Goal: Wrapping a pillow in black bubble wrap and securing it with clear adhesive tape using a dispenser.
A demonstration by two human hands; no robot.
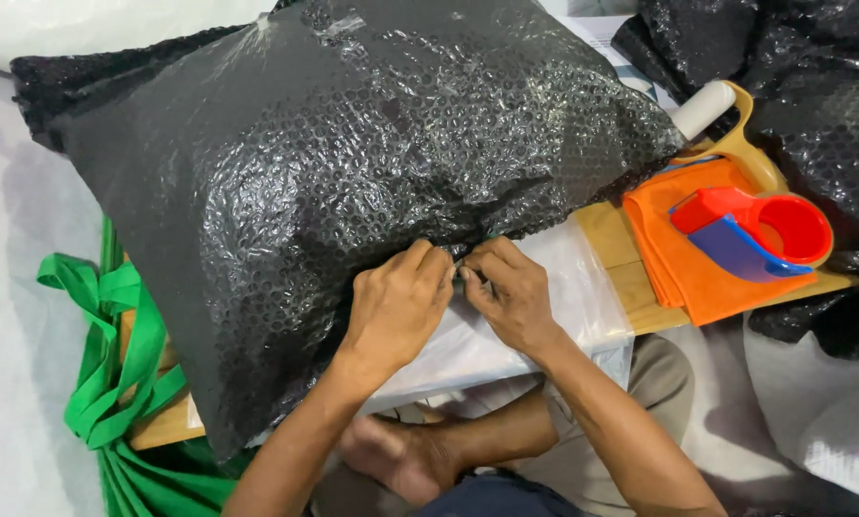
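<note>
A big bundle wrapped in black bubble wrap (314,163) lies across a low wooden board (630,278). My left hand (396,306) and my right hand (508,292) meet at the bundle's near edge, fingertips pinching the wrap at the same spot. Under my hands lies a clear plastic bag (563,306). A red and blue tape dispenser (755,230) rests on a folded orange cloth (697,278), to the right of my right hand.
Green cloth straps (113,364) hang at the left of the board. More black bubble wrap (831,105) is heaped at the upper right. A white roller with a yellow handle (721,115) lies behind the dispenser. My bare foot (401,460) is below the board.
</note>
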